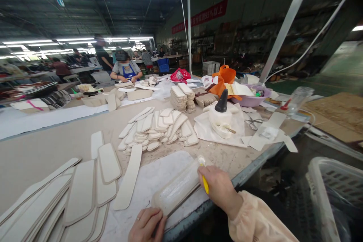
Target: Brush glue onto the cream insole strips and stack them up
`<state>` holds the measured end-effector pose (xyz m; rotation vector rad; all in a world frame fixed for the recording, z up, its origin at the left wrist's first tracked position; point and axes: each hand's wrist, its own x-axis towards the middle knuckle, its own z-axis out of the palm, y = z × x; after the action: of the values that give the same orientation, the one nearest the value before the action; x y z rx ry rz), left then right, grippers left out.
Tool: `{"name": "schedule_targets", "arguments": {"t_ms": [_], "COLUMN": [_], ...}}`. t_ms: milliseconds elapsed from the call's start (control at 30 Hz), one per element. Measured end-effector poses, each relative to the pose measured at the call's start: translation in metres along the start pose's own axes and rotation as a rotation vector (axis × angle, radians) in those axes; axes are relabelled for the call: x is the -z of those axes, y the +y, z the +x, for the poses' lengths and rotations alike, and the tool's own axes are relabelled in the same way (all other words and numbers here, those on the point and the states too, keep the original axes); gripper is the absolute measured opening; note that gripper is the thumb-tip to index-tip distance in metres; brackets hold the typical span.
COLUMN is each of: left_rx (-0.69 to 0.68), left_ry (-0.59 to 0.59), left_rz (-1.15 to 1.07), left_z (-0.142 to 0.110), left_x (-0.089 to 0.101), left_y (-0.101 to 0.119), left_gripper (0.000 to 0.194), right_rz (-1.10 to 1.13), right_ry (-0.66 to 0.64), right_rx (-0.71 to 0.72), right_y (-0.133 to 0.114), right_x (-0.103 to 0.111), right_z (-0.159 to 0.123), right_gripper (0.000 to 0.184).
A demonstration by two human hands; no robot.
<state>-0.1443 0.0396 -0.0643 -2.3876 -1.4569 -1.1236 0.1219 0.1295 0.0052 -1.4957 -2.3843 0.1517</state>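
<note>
My right hand (219, 188) is closed around a yellow-handled brush (205, 185). White paste clings to the brush's tip at the far end of a long, round-cornered pale panel (174, 187). A wet, glossy film covers much of that panel's upper face. At its near left corner, my left hand (148, 225) grips the edge with bent fingers; a ring shows on one finger. Beneath lies a white sheet (155, 162). Just left of the panel rests a bare pale strip (129, 181).
Fanned pale panels (81, 189) spread at the left, with a heap of smaller pieces (159, 126) beyond. A white pot with a black cone (222, 102) stands behind my right hand, near scissors (252, 121). A plastic basket (326, 181) is at right. Across the table sits a co-worker (127, 70).
</note>
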Motion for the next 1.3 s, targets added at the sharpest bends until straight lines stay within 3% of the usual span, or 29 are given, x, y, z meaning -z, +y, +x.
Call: {"name": "schedule_targets", "arguments": {"t_ms": [100, 167, 233, 333, 400, 500, 633, 867, 1000, 1100, 1200, 1300], "left_rx": [0.054, 0.130, 0.203, 0.261, 0.274, 0.273, 0.278, 0.281, 0.275, 0.278, 0.280, 0.272], "left_ry": [-0.009, -0.037, -0.065, -0.085, -0.085, -0.081, -0.077, -0.083, -0.069, -0.076, -0.087, -0.084], "left_rz": [-0.033, -0.054, -0.069, -0.079, -0.081, -0.091, -0.106, -0.112, -0.097, -0.087, -0.072, -0.056], "left_z": [0.000, -0.002, -0.004, -0.006, -0.006, -0.006, -0.006, -0.005, -0.006, -0.004, -0.001, 0.000], "left_x": [0.002, 0.003, 0.004, 0.005, 0.005, 0.005, 0.005, 0.006, 0.005, 0.006, 0.008, 0.008], "left_y": [0.006, 0.012, 0.016, 0.019, 0.020, 0.020, 0.019, 0.020, 0.020, 0.021, 0.023, 0.028], "left_gripper": [0.013, 0.014, 0.014, 0.014, 0.014, 0.014, 0.014, 0.015, 0.013, 0.011, 0.011, 0.012], "right_rz": [0.016, 0.207, 0.525, 0.976, 1.117, 1.142, 1.081, 1.174, 1.046, 1.091, 1.121, 0.992], "right_ry": [-0.080, -0.110, -0.113, -0.157, -0.223, -0.285, -0.251, -0.328, -0.305, -0.284, -0.312, -0.254], "right_rx": [0.045, 0.159, 0.170, -0.060, -0.209, -0.311, -0.386, -0.333, -0.410, -0.463, -0.422, -0.388], "right_y": [-0.010, -0.027, -0.044, -0.062, -0.067, -0.063, -0.050, -0.060, -0.046, -0.036, -0.037, -0.030], "right_x": [-0.007, -0.009, -0.008, -0.010, -0.014, -0.021, -0.019, -0.019, -0.017, -0.013, -0.014, -0.014], "right_z": [0.000, -0.006, -0.011, -0.011, -0.007, 0.001, 0.004, 0.001, 0.007, 0.010, 0.009, 0.009], "right_gripper": [0.016, 0.019, 0.025, 0.030, 0.027, 0.023, 0.023, 0.023, 0.021, 0.024, 0.027, 0.026]}}
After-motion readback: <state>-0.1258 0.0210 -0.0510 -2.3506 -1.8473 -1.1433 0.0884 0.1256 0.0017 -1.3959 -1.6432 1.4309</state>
